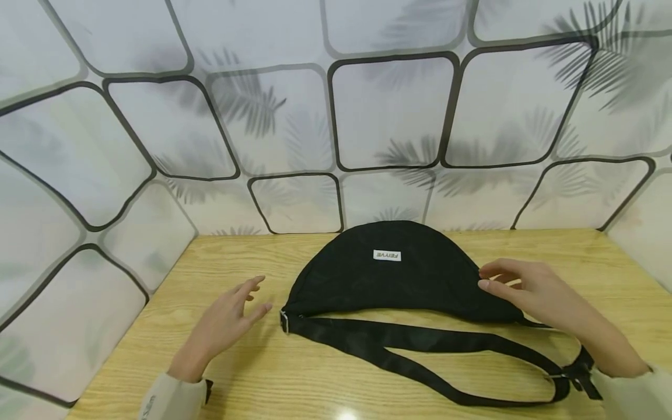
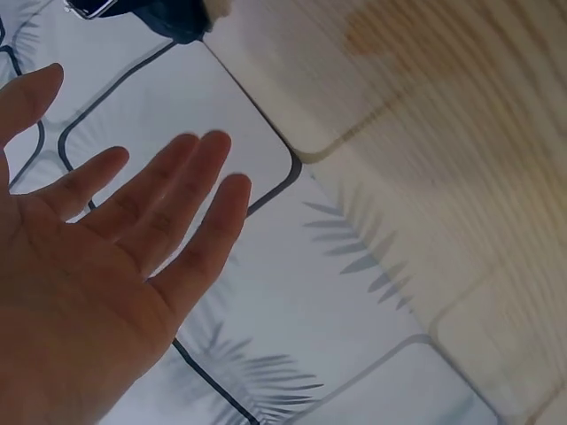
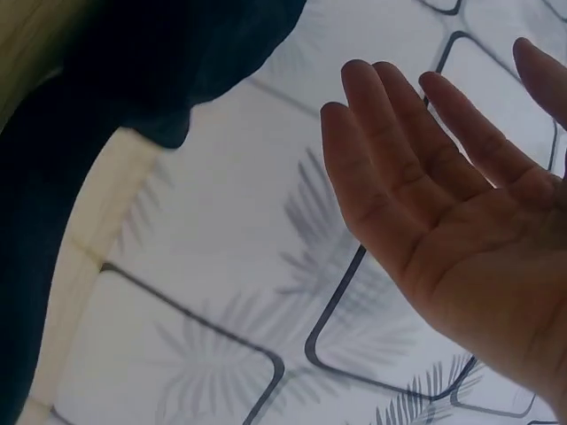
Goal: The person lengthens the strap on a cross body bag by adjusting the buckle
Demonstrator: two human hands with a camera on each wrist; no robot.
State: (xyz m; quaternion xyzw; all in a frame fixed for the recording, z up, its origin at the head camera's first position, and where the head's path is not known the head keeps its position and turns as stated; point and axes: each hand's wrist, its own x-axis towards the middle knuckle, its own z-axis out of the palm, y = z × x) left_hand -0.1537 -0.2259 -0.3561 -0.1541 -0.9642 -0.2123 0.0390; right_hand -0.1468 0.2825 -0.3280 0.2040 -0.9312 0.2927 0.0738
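A black half-moon waist bag (image 1: pixel 388 280) with a white label (image 1: pixel 387 255) lies flat on the wooden table. Its black strap (image 1: pixel 436 338) loops along the near side, from a metal ring (image 1: pixel 284 321) at the bag's left corner to a buckle (image 1: pixel 562 374) at the right. My left hand (image 1: pixel 226 321) hovers left of that ring, fingers relaxed and holding nothing. Over the bag's right edge is my right hand (image 1: pixel 530 289), its fingertips overlapping the fabric in the head view. In the right wrist view its palm (image 3: pixel 487 257) shows bare with loosely extended fingers.
The light wooden tabletop (image 1: pixel 236 385) meets a patterned wall covering (image 1: pixel 388 111) at the back, and similar panels rise at the left and right. A bright glare spot shows near the table's front middle.
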